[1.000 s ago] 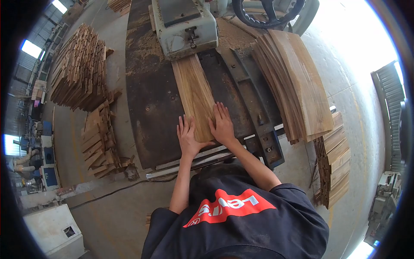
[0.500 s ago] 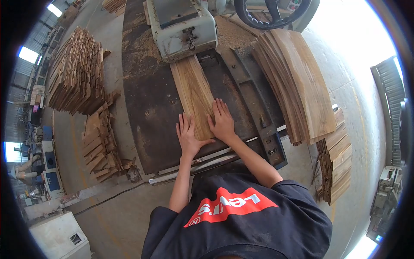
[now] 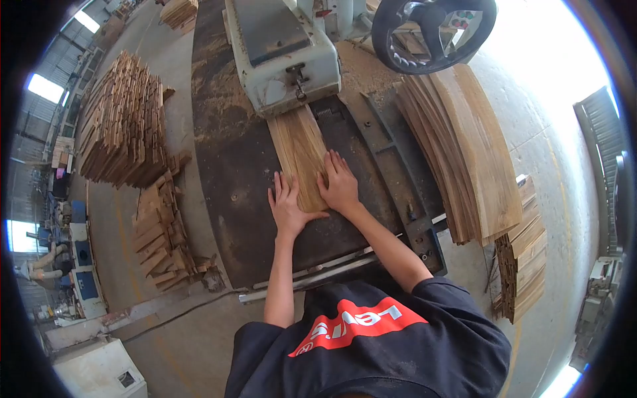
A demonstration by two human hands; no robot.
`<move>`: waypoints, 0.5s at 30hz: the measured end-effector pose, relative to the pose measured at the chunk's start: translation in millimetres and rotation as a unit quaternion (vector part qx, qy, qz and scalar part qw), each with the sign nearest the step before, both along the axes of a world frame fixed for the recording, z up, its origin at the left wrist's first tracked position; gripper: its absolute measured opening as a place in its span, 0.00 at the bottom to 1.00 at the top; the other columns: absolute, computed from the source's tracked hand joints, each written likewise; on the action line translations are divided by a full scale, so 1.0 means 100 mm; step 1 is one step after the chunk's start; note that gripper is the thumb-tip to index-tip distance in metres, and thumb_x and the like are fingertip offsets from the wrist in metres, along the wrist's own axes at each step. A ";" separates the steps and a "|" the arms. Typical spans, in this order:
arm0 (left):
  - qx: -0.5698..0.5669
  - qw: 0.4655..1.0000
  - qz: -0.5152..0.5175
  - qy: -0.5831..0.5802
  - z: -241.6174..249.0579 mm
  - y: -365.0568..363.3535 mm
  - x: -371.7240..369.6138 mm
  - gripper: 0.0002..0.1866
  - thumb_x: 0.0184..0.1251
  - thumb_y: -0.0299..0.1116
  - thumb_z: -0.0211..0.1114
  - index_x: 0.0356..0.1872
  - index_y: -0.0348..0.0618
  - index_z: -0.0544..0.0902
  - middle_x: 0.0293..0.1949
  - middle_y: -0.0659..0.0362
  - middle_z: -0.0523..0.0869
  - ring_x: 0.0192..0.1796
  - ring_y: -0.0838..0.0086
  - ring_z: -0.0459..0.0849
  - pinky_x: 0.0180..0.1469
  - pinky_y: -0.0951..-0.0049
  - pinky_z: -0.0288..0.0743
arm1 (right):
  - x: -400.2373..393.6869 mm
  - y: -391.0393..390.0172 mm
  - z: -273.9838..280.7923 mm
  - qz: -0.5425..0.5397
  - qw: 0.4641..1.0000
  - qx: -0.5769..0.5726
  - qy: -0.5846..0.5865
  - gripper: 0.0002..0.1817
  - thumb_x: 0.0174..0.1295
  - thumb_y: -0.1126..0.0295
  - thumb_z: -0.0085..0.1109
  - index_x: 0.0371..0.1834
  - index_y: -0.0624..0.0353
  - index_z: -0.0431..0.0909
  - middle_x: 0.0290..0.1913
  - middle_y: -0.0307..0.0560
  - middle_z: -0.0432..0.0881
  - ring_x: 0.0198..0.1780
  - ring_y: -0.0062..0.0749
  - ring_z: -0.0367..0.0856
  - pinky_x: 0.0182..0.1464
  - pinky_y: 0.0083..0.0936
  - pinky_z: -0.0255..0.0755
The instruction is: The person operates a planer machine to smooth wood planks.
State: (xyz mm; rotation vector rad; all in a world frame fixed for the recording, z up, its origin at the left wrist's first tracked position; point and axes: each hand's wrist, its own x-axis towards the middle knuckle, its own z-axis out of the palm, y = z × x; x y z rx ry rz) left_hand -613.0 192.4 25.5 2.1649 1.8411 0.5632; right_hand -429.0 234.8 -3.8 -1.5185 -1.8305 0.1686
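A wooden board point(image 3: 298, 146) lies flat on the dark machine table point(image 3: 242, 166), its far end hidden beneath the pale machine housing point(image 3: 282, 79). My left hand point(image 3: 289, 211) rests at the board's near left corner, fingers stretched forward and thumb across the near end. On the right edge lies my right hand point(image 3: 341, 187), its fingers extended and thumb apart. Both hands touch the board without wrapping round it.
A metal fence point(image 3: 391, 159) runs along the board's right. Beyond it stands a stack of wide boards point(image 3: 464, 152). A black handwheel point(image 3: 434, 30) is at the upper right. Piled wood strips point(image 3: 126, 123) stand at left, and sawdust point(image 3: 219, 89) covers part of the table.
The board has slid forward, with less of it showing in front of the housing. Both hands have moved forward with it. The camera view has shifted slightly.
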 end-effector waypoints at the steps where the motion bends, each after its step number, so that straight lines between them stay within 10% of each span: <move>1: -0.001 1.000 0.002 0.001 0.00 0.03 -0.01 0.79 0.26 0.74 0.90 0.86 0.39 0.71 0.87 0.36 0.64 0.93 0.50 0.52 0.89 0.35 0.44 | -0.02 0.05 0.02 -0.002 1.000 -0.003 0.006 0.35 0.73 0.62 0.66 0.78 0.72 0.73 0.76 0.72 0.79 0.78 0.63 0.78 0.82 0.51 0.71; 7: -0.023 0.999 0.028 0.012 0.01 0.38 -0.03 0.79 0.27 0.75 0.89 0.86 0.41 0.71 0.88 0.38 0.65 0.93 0.50 0.52 0.89 0.36 0.46 | -0.07 0.47 -0.04 0.002 1.000 -0.010 0.004 0.36 0.75 0.58 0.63 0.79 0.72 0.71 0.78 0.70 0.77 0.79 0.63 0.77 0.83 0.52 0.69; 15: 0.135 0.986 0.073 -0.060 -0.31 0.18 -0.03 0.63 0.54 0.69 0.84 0.84 0.37 0.71 0.84 0.42 0.72 0.89 0.47 0.63 0.89 0.43 0.53 | 0.10 0.69 0.16 0.034 0.996 -0.068 -0.035 0.35 0.76 0.57 0.64 0.81 0.65 0.71 0.81 0.68 0.75 0.86 0.68 0.65 0.87 0.60 0.57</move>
